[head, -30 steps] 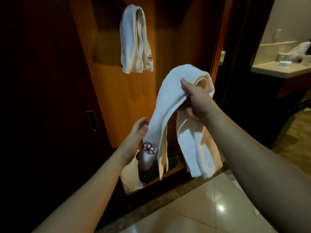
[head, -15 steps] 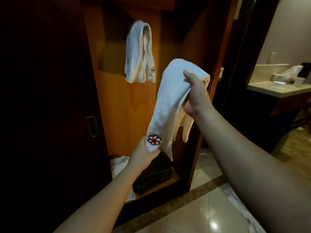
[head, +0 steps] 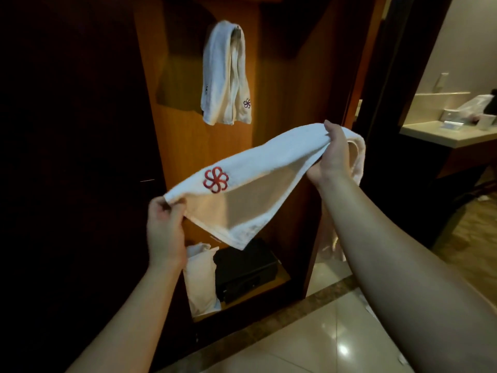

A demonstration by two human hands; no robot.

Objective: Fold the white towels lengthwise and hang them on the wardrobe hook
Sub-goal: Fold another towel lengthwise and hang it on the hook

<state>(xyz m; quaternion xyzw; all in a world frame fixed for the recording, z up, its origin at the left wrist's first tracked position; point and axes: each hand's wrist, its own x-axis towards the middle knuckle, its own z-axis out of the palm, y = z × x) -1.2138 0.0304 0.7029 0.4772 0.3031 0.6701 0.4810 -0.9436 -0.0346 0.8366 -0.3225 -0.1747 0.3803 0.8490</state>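
Note:
A white towel with a red flower emblem stretches between my hands in front of the open wardrobe. My left hand pinches its lower left corner. My right hand grips the upper right end, and the rest of the towel hangs down behind that forearm. One long edge droops below the stretched fold. Another folded white towel with a purple emblem hangs from the wardrobe hook above.
A dark wardrobe door stands at the left. On the wardrobe's bottom shelf sit a black safe and a crumpled white cloth. A bathroom counter is at the right. Glossy floor tiles lie below.
My left hand pulled the emblem end out to the left and up, so the towel went from hanging nearly vertical to stretched slantwise. My right hand dropped lower. The view moved closer to the wardrobe.

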